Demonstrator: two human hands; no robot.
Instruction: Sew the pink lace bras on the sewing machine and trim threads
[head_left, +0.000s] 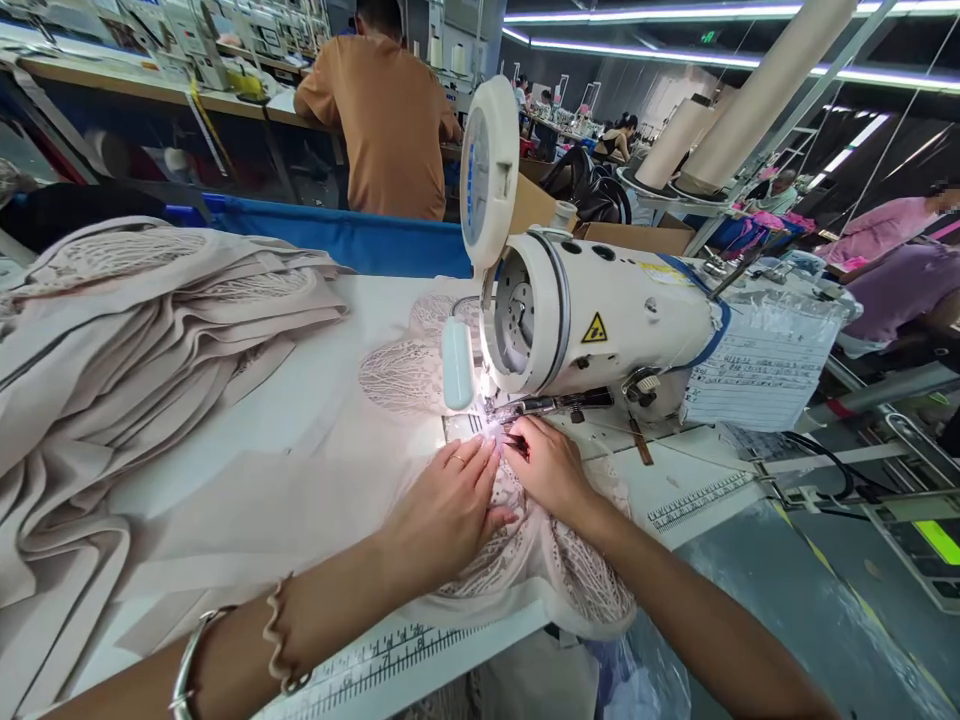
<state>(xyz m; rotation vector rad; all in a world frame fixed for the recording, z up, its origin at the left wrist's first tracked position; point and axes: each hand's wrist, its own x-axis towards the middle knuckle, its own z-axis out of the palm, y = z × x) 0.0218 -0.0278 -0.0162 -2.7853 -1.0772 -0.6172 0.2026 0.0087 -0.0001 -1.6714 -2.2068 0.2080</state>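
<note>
My left hand [450, 505] lies flat on the pale pink lace garment piece [589, 575], fingers stretched toward the lit needle area of a white sewing machine [622, 315]. Close beside it, my right hand [551, 468] is closed, its fingers curled at the needle plate's right side. A small dark tool [516, 443] shows between its thumb and fingers; its exact kind is unclear. The lace runs under both hands and hangs over the table's front edge. More lace [401, 375] lies behind the needle, next to a pale green lamp [457, 362].
A tall pile of pale pink garment pieces [172, 330] covers the table's left side. Ruler tape [397, 655] runs along the front edge. A written sheet [765, 350] hangs on the machine's right. A person in a brown shirt [390, 120] sits ahead, beyond a blue cloth barrier [337, 235].
</note>
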